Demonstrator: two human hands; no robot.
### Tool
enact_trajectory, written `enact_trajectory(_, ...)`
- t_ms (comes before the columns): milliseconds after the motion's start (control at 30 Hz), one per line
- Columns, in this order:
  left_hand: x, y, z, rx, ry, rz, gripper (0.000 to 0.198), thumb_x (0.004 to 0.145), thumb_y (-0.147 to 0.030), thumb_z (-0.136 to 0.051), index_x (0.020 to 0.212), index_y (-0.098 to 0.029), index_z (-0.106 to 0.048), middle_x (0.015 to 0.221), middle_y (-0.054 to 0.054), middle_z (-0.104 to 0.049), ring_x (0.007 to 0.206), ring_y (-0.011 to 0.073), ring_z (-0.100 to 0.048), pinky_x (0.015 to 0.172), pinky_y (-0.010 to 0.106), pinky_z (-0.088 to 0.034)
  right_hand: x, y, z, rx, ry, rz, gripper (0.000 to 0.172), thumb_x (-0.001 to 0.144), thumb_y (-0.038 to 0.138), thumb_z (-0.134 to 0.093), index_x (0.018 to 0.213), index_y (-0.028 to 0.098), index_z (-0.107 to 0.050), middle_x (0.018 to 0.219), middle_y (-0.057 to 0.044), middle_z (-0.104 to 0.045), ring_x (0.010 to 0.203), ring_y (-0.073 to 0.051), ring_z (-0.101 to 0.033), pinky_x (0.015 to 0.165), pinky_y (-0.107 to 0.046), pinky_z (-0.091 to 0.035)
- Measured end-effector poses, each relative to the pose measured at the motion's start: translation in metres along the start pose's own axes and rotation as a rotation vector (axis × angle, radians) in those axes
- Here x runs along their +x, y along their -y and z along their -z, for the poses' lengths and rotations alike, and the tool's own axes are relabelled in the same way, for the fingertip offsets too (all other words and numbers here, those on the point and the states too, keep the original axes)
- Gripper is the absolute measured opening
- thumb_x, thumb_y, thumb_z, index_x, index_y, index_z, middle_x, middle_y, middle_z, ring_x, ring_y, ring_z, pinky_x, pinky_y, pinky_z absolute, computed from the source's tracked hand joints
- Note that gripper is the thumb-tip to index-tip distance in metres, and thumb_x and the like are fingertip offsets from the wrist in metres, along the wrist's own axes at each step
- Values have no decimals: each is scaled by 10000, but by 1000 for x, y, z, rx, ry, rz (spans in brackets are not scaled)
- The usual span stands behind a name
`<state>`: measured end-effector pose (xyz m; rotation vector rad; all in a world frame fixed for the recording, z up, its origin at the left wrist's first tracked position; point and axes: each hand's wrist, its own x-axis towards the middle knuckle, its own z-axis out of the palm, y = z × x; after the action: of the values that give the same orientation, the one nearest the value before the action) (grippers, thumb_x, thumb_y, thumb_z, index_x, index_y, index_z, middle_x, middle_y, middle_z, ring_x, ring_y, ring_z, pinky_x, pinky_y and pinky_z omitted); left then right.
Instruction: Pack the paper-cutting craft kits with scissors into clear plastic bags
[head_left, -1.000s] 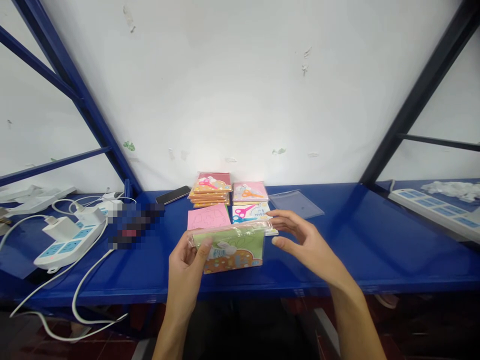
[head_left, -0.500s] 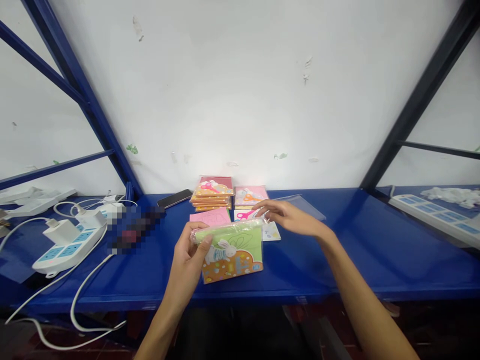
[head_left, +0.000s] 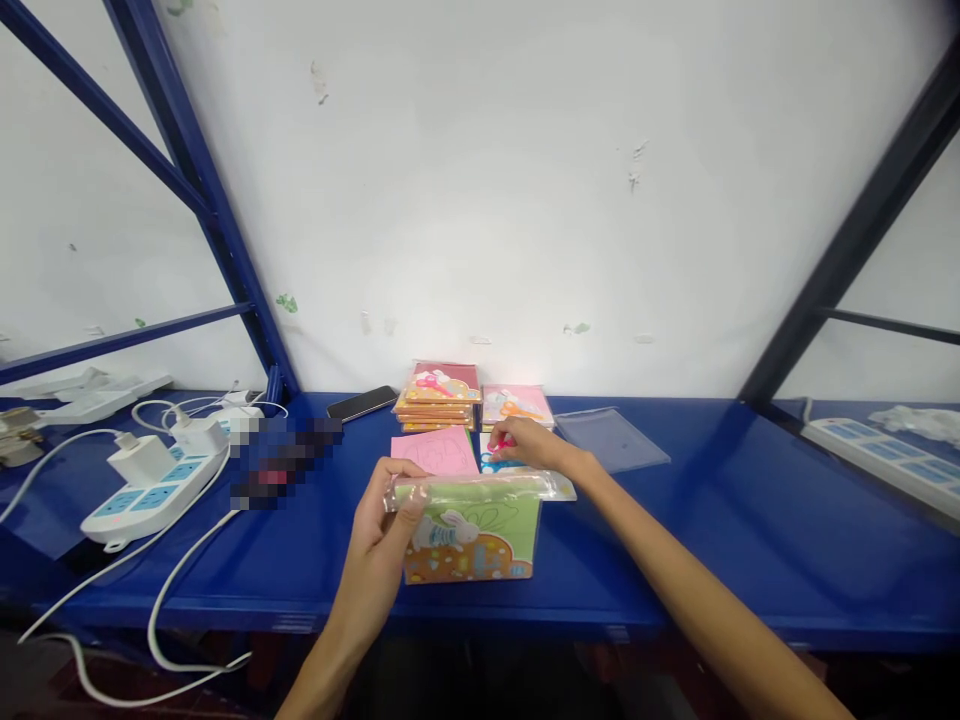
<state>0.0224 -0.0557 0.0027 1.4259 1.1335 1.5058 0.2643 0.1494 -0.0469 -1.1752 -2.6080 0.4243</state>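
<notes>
My left hand (head_left: 386,520) grips the left end of a clear plastic pouch (head_left: 472,540) that holds a green sheet and an orange card with a white rabbit. The pouch stands tilted above the front of the blue table. Beyond it, my right hand (head_left: 529,443) has its fingers pinched down at the pink scissors (head_left: 498,444), beside blue scissors (head_left: 495,463) on a white card. A pink sheet (head_left: 435,452) with a line drawing lies just left of them, partly behind the pouch.
Behind are a stack of packed pouches (head_left: 439,395) and a pouch with orange scissors (head_left: 517,405). A clear empty sleeve (head_left: 615,438) lies right. Left are a phone (head_left: 362,404), a blurred item and a power strip (head_left: 154,500) with cables. Another strip (head_left: 885,460) sits far right.
My right hand has moved left and down from over the pouch's right side to the scissors, and its fingers have closed. The held pouch is more level. The camera view has shifted slightly.
</notes>
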Motion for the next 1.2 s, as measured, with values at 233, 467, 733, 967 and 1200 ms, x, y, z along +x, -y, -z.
enact_trajectory(233, -2, 6, -10, -41, -120, -18, 292, 912, -501, -663, 1000, -232, -588, 877, -3, -587, 777, 177, -536, 679, 248, -427, -6, 1, 2, 96, -144, -4, 340, 984, 367, -660, 1259, 170, -635, 1240, -91, -665, 1044, -235, -675, 887, -452, -578)
enact_trajectory(467, -4, -6, -16, 1, -131, -13, 245, 945, -474, -627, 997, -241, -572, 883, -17, -570, 761, 152, -482, 677, 228, -393, -37, 38, 52, 210, -534, -86, 160, 915, 352, -720, 916, 201, -774, 906, -54, -721, 762, -185, -625, 751, -339, -493)
enact_trajectory(733, -4, -3, -10, 38, -47, -18, 243, 942, -435, -633, 1094, -259, -562, 963, -12, -577, 785, 157, -521, 685, 233, -428, -144, 130, 78, 966, -891, 100, 148, 925, 383, -727, 842, 268, -685, 718, 33, -558, 484, -106, -509, 388, -236, -412)
enact_trajectory(967, -3, 4, -5, -19, 9, 13, 307, 909, -420, -686, 1141, -278, -544, 968, -9, -574, 760, 161, -545, 674, 242, -456, -131, 164, 53, 562, -784, 136, 51, 905, 274, -757, 854, 282, -752, 824, -8, -709, 719, -169, -675, 614, -283, -587)
enact_trajectory(1200, -5, 5, -2, -80, 81, 56, 366, 927, -422, -668, 1239, -298, -521, 1048, 6, -617, 829, 177, -596, 731, 257, -494, -110, 167, 51, 740, -1007, -1, 91, 883, 297, -780, 846, 249, -712, 788, 18, -708, 528, -114, -632, 498, -244, -585)
